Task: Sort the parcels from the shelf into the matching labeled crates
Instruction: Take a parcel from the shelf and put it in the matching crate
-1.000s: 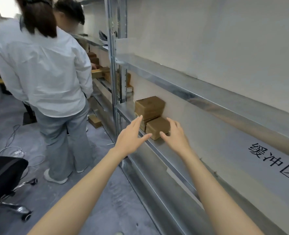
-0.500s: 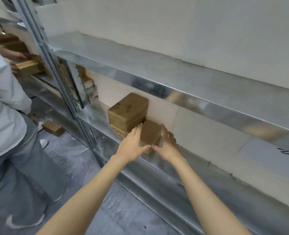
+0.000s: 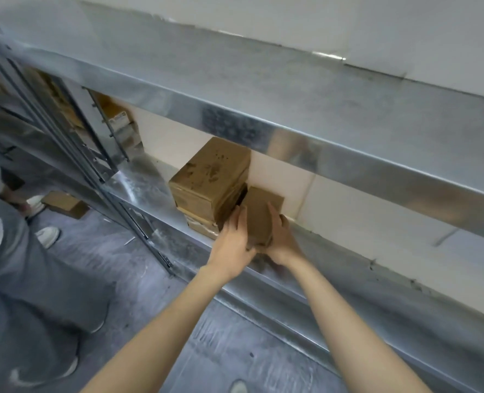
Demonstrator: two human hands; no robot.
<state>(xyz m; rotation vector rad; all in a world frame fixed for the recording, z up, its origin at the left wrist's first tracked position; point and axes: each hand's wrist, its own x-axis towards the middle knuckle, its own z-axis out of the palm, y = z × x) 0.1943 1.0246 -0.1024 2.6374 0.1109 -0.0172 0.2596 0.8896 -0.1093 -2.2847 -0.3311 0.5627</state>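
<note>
At the metal shelf [image 3: 138, 185], 12 o'clock from both wrists, a small brown parcel [image 3: 259, 211] is clamped between two hands. On its 9 o'clock side the left hand [image 3: 230, 242] grips it, fingers [image 3: 238, 219] pressed together along that face; the right hand [image 3: 283, 239] grips the 3 o'clock side, fingers [image 3: 273, 215] wrapped over the top edge. Touching the parcel at 10 o'clock stands a stack of larger parcels [image 3: 211, 177]

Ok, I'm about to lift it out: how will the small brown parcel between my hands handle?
Probably stiff: the small parcel shows square edges between the left hand and right hand. Its matte cardboard looks unlikely to slip. It sits close beside the taller stack, so it may rub coming out.
</note>
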